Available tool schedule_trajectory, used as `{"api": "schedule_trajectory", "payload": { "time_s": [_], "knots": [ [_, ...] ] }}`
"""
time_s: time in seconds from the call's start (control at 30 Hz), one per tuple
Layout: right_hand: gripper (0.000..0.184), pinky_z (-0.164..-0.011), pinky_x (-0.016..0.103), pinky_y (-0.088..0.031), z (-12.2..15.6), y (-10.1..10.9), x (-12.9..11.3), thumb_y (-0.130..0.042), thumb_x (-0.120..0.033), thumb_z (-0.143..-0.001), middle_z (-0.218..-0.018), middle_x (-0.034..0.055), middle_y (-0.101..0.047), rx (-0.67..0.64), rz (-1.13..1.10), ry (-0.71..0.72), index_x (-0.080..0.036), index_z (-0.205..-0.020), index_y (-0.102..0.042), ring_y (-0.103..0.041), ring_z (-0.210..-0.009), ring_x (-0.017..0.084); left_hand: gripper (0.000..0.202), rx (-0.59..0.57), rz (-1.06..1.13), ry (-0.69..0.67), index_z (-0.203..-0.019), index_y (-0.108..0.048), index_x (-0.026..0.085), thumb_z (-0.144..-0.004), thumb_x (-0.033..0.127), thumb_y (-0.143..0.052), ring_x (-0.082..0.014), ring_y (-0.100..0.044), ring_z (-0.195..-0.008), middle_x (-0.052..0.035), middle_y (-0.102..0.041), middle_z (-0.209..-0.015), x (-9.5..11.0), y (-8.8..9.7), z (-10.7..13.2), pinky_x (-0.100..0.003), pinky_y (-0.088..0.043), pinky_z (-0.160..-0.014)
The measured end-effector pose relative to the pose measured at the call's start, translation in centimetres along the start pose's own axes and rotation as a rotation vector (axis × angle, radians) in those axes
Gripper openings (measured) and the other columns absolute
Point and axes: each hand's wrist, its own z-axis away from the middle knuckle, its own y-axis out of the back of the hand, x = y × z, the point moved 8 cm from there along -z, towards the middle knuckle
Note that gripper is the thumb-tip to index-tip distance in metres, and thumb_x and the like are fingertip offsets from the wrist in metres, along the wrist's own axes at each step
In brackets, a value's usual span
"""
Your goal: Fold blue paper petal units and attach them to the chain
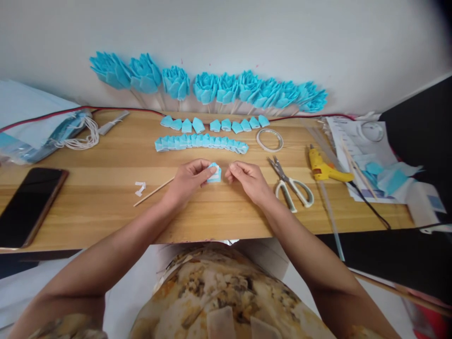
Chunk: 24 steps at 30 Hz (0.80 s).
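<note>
Between the thumb and fingers of my left hand [193,176] is a small blue petal [214,175] with a white strip across its face. My right hand [247,178] is just to the right, apart from the petal, with thumb and fingers pinched together; whatever lies in that pinch is too small to make out. A thin wooden stick [152,192] lies beside and partly behind my left hand. Beyond both hands, a row of overlapping blue petals [201,142] runs along the table, and several separate petals [226,125] lie behind it.
Several blue flowers [176,82] on sticks lean against the wall. Scissors [289,183], a tape roll [270,140] and a yellow glue gun [326,167] lie to the right. White scraps [140,188], a phone [31,207] and bagged blue sheets [42,136] are on the left of the wooden table [212,216].
</note>
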Motion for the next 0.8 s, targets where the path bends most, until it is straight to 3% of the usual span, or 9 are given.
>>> {"api": "schedule_trajectory", "payload": {
  "time_s": [0.07, 0.13, 0.27, 0.47, 0.67, 0.8],
  "knots": [
    [0.052, -0.064, 0.026, -0.045, -0.1, 0.2, 0.1, -0.06, -0.067, -0.087, -0.064, -0.0003, -0.06, 0.008, 0.003, -0.002, -0.019, -0.069, -0.065, -0.054, -0.061, 0.012, 0.036, -0.045, -0.124, -0.006, -0.097, -0.072, 0.016, -0.077, 0.046, -0.077, -0.0107, -0.048, -0.06, 0.0006, -0.062, -0.073, 0.1, -0.3, 0.1, -0.025, -0.039, -0.059],
    [0.054, -0.062, 0.026, -0.042, -0.1, 0.4, 0.2, -0.058, -0.067, -0.089, -0.063, -0.0005, -0.058, 0.018, 0.037, 0.003, -0.018, -0.068, -0.064, -0.053, -0.061, 0.012, 0.034, -0.039, -0.301, -0.108, -0.105, -0.072, 0.017, -0.08, 0.04, -0.074, -0.0144, -0.056, -0.07, -0.0021, -0.066, -0.081, 1.1, -0.5, 0.3, -0.028, -0.044, -0.067],
    [0.055, -0.058, 0.026, -0.037, 0.1, 0.1, 0.2, -0.053, -0.066, -0.092, -0.06, -0.0012, -0.055, -0.014, 0.159, 0.025, -0.018, -0.066, -0.063, -0.048, -0.059, 0.011, 0.017, 0.081, -0.473, -0.355, -0.092, -0.07, 0.019, -0.081, 0.032, -0.073, -0.0179, -0.059, -0.083, -0.0049, -0.068, -0.092, 4.0, -0.5, 1.1, -0.031, -0.046, -0.08],
    [0.055, -0.057, 0.025, -0.032, 0.6, -1.5, -1.0, -0.049, -0.06, -0.096, -0.057, -0.0024, -0.052, -0.106, 0.323, 0.164, -0.018, -0.062, -0.059, -0.045, -0.057, 0.01, 0.027, -0.097, -0.238, -0.185, -0.077, -0.06, 0.018, -0.082, 0.04, -0.074, -0.0141, -0.059, -0.068, -0.0011, -0.065, -0.071, 3.1, -1.4, 0.9, -0.026, -0.045, -0.066],
    [0.049, -0.065, 0.024, -0.037, 0.8, -1.9, -1.0, -0.046, -0.05, -0.101, -0.067, 0.0003, -0.063, -0.128, 0.391, 0.238, -0.018, -0.069, -0.065, -0.054, -0.063, 0.011, 0.032, -0.161, -0.25, -0.126, -0.076, -0.059, 0.017, -0.084, 0.045, -0.074, -0.0125, -0.054, -0.066, -0.0005, -0.063, -0.07, 2.0, -1.4, 0.7, -0.025, -0.039, -0.062],
    [0.051, -0.066, 0.025, -0.036, 0.9, -2.0, -1.1, -0.042, -0.05, -0.102, -0.071, 0.0027, -0.067, -0.132, 0.436, 0.289, -0.018, -0.071, -0.066, -0.057, -0.067, 0.013, 0.036, -0.188, -0.238, -0.112, -0.076, -0.058, 0.017, -0.082, 0.048, -0.076, -0.0112, -0.049, -0.063, 0.0017, -0.057, -0.068, 2.0, -1.4, 0.6, -0.024, -0.037, -0.06]
  ]
}}
